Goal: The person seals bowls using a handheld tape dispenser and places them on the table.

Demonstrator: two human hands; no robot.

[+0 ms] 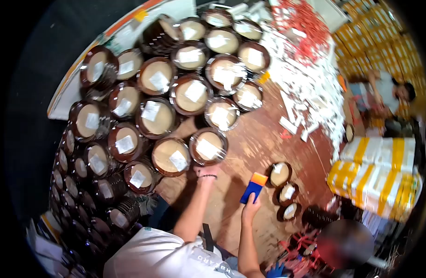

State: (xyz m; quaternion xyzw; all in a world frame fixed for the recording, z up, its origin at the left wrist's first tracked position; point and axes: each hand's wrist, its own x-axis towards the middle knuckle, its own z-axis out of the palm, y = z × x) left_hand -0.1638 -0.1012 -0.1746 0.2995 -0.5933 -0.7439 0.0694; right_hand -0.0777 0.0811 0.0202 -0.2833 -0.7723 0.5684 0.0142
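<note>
The right hand (251,208) grips a flat rectangular object (253,190), dark blue with an orange end. The left hand (206,172), finger spacing indeterminable, adjoins a brown-rimmed, tan-centred round item (206,139).

The left hand's (206,171) fingers are hidden by a stack of brown bowls (206,137). The right hand (250,207) covers a bit of the blue and orange pack (253,189). Words on the white labels (178,160) are too blurry to read. The bottom edge cuts off a blue glove (276,270) (just the top shows). A round blur (345,244) hides what is there.
</note>
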